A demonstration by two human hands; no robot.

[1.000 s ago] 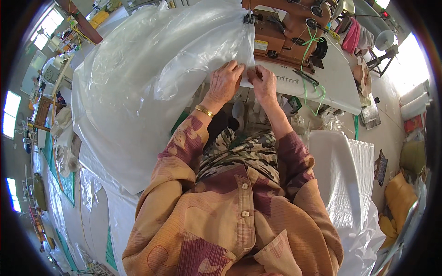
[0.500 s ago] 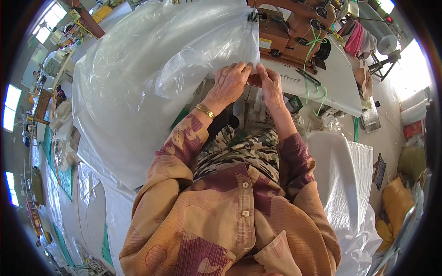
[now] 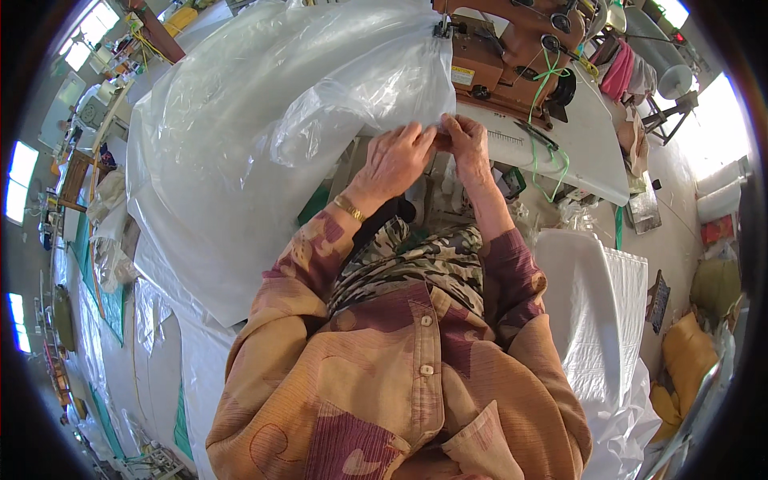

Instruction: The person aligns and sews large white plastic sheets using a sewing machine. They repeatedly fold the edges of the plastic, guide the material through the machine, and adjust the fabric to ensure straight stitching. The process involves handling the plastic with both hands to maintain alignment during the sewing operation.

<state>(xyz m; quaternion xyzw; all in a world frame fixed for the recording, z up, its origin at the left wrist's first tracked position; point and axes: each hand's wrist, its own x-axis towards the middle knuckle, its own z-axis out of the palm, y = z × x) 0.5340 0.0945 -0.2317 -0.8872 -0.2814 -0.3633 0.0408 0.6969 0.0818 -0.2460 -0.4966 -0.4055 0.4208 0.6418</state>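
Note:
A large translucent white plastic sheet (image 3: 216, 136) spreads over the table, its right edge running under the needle area of a brown sewing machine (image 3: 520, 56). At the table's near edge both hands pinch the sheet's lower right edge, close together. My left hand (image 3: 397, 160), a gold bracelet (image 3: 350, 208) at its wrist, has its fingertips closed on the plastic. Beside it my right hand (image 3: 470, 148) grips the same edge between thumb and curled fingers. The exact fold between the fingertips is hidden.
A green cord (image 3: 534, 148) hangs from the machine, with dark thread snips (image 3: 536, 134) beside it on the white tabletop (image 3: 588, 164). Folded white plastic sheets (image 3: 592, 312) lie to my right. Loose plastic and green sheeting (image 3: 112, 308) cover the floor at left.
Both hands have shifted slightly toward me along the sheet's edge, still pinching it. The left hand's fingers have turned a little. The machine and stacked sheets look unchanged.

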